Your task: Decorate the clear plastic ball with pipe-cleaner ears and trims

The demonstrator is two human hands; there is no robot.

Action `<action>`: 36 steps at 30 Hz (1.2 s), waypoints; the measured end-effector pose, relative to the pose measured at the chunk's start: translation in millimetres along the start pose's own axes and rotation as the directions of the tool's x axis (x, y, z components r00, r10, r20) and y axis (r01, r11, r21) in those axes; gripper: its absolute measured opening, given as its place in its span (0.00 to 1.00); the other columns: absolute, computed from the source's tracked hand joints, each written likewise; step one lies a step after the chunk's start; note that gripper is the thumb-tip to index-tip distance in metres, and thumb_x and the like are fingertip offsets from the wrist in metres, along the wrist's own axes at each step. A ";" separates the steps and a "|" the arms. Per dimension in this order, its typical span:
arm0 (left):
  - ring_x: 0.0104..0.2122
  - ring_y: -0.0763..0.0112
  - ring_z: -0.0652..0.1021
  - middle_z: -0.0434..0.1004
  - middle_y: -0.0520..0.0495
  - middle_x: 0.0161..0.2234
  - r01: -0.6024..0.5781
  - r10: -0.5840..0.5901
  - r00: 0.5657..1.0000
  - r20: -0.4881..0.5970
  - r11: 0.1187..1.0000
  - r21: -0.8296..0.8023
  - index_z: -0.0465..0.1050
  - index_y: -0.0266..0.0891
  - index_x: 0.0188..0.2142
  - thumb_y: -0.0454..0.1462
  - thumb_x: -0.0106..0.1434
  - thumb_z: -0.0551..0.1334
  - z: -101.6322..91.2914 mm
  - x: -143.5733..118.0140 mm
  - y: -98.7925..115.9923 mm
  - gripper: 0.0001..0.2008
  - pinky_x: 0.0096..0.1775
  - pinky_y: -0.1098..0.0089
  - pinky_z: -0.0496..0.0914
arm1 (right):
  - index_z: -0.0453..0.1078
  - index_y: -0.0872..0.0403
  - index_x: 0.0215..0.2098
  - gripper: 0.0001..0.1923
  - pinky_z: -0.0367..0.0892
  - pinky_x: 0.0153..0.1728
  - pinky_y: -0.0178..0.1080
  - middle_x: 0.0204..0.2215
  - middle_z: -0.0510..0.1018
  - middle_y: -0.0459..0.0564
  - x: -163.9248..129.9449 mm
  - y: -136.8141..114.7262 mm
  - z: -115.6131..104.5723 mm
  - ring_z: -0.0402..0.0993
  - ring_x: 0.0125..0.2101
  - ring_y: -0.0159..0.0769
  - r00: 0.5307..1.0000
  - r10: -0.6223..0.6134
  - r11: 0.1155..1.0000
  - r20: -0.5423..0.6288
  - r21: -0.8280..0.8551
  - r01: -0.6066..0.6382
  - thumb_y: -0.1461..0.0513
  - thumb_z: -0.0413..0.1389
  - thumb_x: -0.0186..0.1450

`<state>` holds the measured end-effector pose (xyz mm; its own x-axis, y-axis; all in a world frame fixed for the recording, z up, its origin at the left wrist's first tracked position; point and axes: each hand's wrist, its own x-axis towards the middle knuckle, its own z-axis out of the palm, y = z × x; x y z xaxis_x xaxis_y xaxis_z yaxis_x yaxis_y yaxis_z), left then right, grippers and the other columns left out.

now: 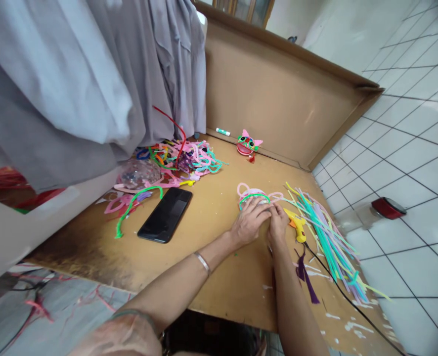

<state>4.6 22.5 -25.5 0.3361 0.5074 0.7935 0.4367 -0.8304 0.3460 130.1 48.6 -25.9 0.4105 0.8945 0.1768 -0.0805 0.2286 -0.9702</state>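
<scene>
My left hand lies over a small rounded craft piece edged with green and pink pipe cleaners, its fingers curled onto the near side. Close against it, my right hand pinches at the right end of the same piece. The fingertips meet there, and what exactly is between them is hidden. Pink pipe-cleaner loops stick out on both sides of the piece. Just right of my right hand lies a yellow hot glue gun with a black cord.
Pipe cleaners lie bundled at the right, above a purple tassel. A black phone and a tangled pipe-cleaner pile are at the left. A finished-looking animal face and glue stick sit by the back board.
</scene>
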 end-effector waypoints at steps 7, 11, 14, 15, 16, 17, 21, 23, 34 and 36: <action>0.58 0.54 0.68 0.72 0.35 0.52 0.019 -0.020 0.998 -0.064 1.000 -0.009 0.70 0.36 0.49 0.28 0.59 0.51 -0.6 1.6 -1.6 0.19 0.60 0.47 0.60 | 0.70 0.54 0.31 0.15 0.67 0.37 0.37 0.29 0.76 0.45 -7.5 -8.5 8.9 0.69 0.30 0.32 0.995 0.025 0.999 0.101 0.030 -0.028 0.55 0.62 0.48; 0.56 0.54 0.69 0.72 0.35 0.51 0.032 -0.034 0.997 -0.073 0.999 -0.026 0.69 0.36 0.48 0.28 0.57 0.51 0.6 0.9 -2.8 0.19 0.59 0.47 0.61 | 0.69 0.53 0.32 0.17 0.67 0.37 0.38 0.29 0.76 0.45 -6.3 -9.3 8.6 0.69 0.30 0.33 0.994 0.035 0.999 0.107 0.038 -0.039 0.56 0.63 0.46; 0.56 0.54 0.69 0.72 0.35 0.50 0.028 -0.029 0.996 -0.081 0.999 -0.018 0.69 0.35 0.47 0.28 0.57 0.52 1.6 -0.3 -4.0 0.19 0.60 0.46 0.61 | 0.69 0.53 0.31 0.16 0.67 0.36 0.38 0.29 0.75 0.45 -5.2 -7.8 7.7 0.69 0.30 0.33 0.994 0.030 0.999 0.103 0.033 -0.034 0.57 0.63 0.45; 0.56 0.54 0.69 0.72 0.35 0.50 0.027 -0.029 0.996 -0.080 0.999 -0.017 0.69 0.35 0.48 0.28 0.57 0.52 1.8 -0.5 -4.2 0.20 0.60 0.46 0.60 | 0.69 0.53 0.31 0.16 0.67 0.36 0.38 0.28 0.75 0.45 -5.0 -7.1 7.4 0.68 0.29 0.33 0.994 0.027 0.999 0.107 0.035 -0.031 0.57 0.63 0.45; 0.56 0.54 0.69 0.72 0.36 0.50 0.030 -0.031 0.997 -0.075 0.999 -0.017 0.69 0.36 0.48 0.28 0.56 0.52 2.0 -0.7 -4.4 0.20 0.60 0.45 0.60 | 0.69 0.53 0.30 0.15 0.67 0.36 0.38 0.28 0.75 0.45 -4.9 -6.4 7.1 0.68 0.29 0.32 0.993 0.024 0.999 0.112 0.038 -0.029 0.57 0.63 0.46; 0.56 0.54 0.69 0.72 0.36 0.50 0.031 -0.033 0.997 -0.065 0.999 -0.019 0.69 0.36 0.49 0.28 0.56 0.51 2.1 -0.6 -4.4 0.21 0.60 0.44 0.60 | 0.69 0.53 0.30 0.15 0.66 0.37 0.38 0.28 0.74 0.44 -4.8 -5.7 6.9 0.68 0.29 0.32 0.993 0.024 0.999 0.114 0.042 -0.029 0.57 0.62 0.46; 0.57 0.54 0.68 0.72 0.35 0.51 0.031 -0.032 0.999 -0.030 0.999 -0.036 0.69 0.36 0.51 0.28 0.57 0.51 2.5 -0.2 -3.9 0.23 0.60 0.44 0.59 | 0.69 0.54 0.31 0.14 0.66 0.37 0.37 0.29 0.74 0.43 -4.8 -4.2 6.6 0.68 0.29 0.30 0.993 0.040 0.996 0.113 0.081 -0.049 0.59 0.62 0.47; 0.57 0.55 0.69 0.72 0.36 0.51 0.025 -0.026 0.999 -0.030 0.999 -0.035 0.69 0.37 0.52 0.28 0.58 0.51 2.8 -0.1 -3.4 0.22 0.60 0.45 0.60 | 0.69 0.54 0.31 0.13 0.66 0.37 0.36 0.28 0.75 0.42 -4.7 -4.4 6.9 0.69 0.29 0.29 0.992 0.039 0.993 0.124 0.107 -0.053 0.60 0.62 0.47; 0.56 0.56 0.69 0.73 0.36 0.51 0.031 -0.033 0.999 -0.036 0.998 -0.054 0.69 0.37 0.51 0.29 0.59 0.51 -0.3 2.2 -0.1 0.21 0.60 0.48 0.61 | 0.67 0.52 0.29 0.11 0.67 0.35 0.37 0.27 0.74 0.43 -7.9 -6.4 9.1 0.69 0.29 0.32 0.993 0.003 0.997 0.120 0.080 -0.013 0.56 0.60 0.51; 0.56 0.57 0.69 0.72 0.37 0.50 0.023 -0.027 0.998 -0.050 0.997 -0.067 0.69 0.38 0.49 0.29 0.60 0.50 0.0 1.7 -0.9 0.20 0.59 0.48 0.61 | 0.66 0.52 0.29 0.13 0.67 0.34 0.37 0.27 0.74 0.43 -9.6 -7.5 11.0 0.69 0.29 0.32 0.992 0.008 0.996 0.125 0.085 -0.019 0.54 0.61 0.52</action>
<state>4.8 24.1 -24.4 0.2817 0.5173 0.8081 0.3874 -0.8319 0.3974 116.9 42.5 -18.4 0.2934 0.9373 0.1881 -0.1655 0.2436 -0.9556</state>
